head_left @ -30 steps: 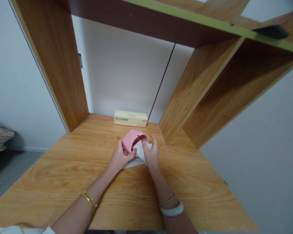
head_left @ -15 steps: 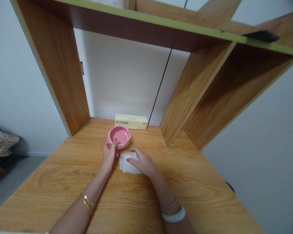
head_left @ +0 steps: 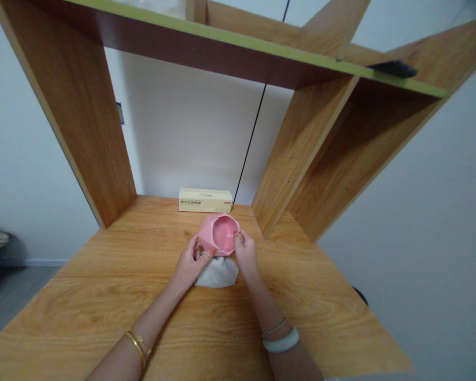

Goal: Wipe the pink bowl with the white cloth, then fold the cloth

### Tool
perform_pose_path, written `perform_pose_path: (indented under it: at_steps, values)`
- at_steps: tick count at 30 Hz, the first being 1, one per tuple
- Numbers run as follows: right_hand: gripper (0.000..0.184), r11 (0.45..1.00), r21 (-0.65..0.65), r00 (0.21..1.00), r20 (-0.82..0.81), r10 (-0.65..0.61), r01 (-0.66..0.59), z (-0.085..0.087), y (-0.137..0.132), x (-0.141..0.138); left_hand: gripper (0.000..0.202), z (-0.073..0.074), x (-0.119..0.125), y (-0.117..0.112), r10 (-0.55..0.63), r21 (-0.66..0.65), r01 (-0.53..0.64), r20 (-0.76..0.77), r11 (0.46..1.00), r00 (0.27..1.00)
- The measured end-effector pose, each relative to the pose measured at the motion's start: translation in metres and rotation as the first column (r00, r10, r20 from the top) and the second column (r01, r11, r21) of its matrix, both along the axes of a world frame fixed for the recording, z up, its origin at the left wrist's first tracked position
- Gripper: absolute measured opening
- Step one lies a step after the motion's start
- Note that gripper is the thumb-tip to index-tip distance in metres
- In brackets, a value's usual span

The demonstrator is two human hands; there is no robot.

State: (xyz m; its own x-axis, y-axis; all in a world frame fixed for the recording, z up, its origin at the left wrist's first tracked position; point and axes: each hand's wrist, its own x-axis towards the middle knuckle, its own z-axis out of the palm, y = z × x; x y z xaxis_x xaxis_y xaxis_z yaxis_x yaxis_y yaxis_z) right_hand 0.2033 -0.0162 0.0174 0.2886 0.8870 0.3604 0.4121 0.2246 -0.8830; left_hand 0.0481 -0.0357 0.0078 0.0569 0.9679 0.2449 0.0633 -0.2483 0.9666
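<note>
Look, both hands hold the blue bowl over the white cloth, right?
Not blue: the bowl is pink, as the head view shows. The left hand and right hand do hold it over the white cloth.

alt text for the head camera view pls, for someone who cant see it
Two bare hands, the left hand and right hand, hold a tilted pink bowl by its rim above a crumpled white cloth on a wooden desk. A cream box lies at the back against the white wall, under a wooden shelf.
</note>
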Motion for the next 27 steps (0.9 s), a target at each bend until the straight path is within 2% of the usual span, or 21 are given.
perform_pose_path:
  at_steps: [4, 6, 9, 12, 15, 22, 25, 27]
  values:
    - [0.029, 0.987, -0.100, 0.988, 0.104, -0.116, 0.126, 0.004, 0.011, 0.041, 0.042, -0.005, -0.012, 0.007, 0.077, 0.082, -0.058, -0.246, 0.995, 0.966]
    - [0.028, 0.971, -0.143, 0.969, 0.186, -0.163, 0.191, 0.003, 0.012, 0.062, 0.043, -0.005, -0.015, 0.008, 0.097, 0.090, -0.071, -0.341, 0.993, 0.935]
    - [0.027, 0.945, -0.198, 0.933, 0.304, -0.194, 0.261, -0.003, 0.011, 0.081, 0.045, 0.001, -0.013, 0.003, 0.068, 0.053, -0.050, -0.444, 0.997, 0.893]
    - [0.027, 0.933, -0.217, 0.911, 0.365, -0.194, 0.286, -0.008, 0.010, 0.087, 0.048, 0.008, -0.010, -0.003, 0.026, 0.025, -0.015, -0.518, 1.000, 0.855]
    - [0.027, 0.928, -0.232, 0.903, 0.387, -0.187, 0.292, -0.011, 0.010, 0.086, 0.050, 0.010, -0.011, -0.005, 0.049, 0.036, -0.035, -0.546, 0.999, 0.836]
    - [0.027, 0.919, -0.248, 0.906, 0.372, -0.201, 0.306, -0.013, 0.014, 0.085, 0.053, 0.008, -0.016, -0.002, 0.101, 0.046, -0.090, -0.517, 0.995, 0.850]
    - [0.028, 0.912, -0.287, 0.909, 0.379, -0.173, 0.293, -0.009, 0.014, 0.086, 0.052, 0.006, -0.016, 0.000, 0.098, 0.052, -0.083, -0.521, 0.995, 0.848]
    - [0.029, 0.923, -0.249, 0.903, 0.388, -0.183, 0.294, -0.003, 0.009, 0.086, 0.050, 0.004, -0.016, 0.001, 0.132, 0.079, -0.106, -0.511, 0.991, 0.849]
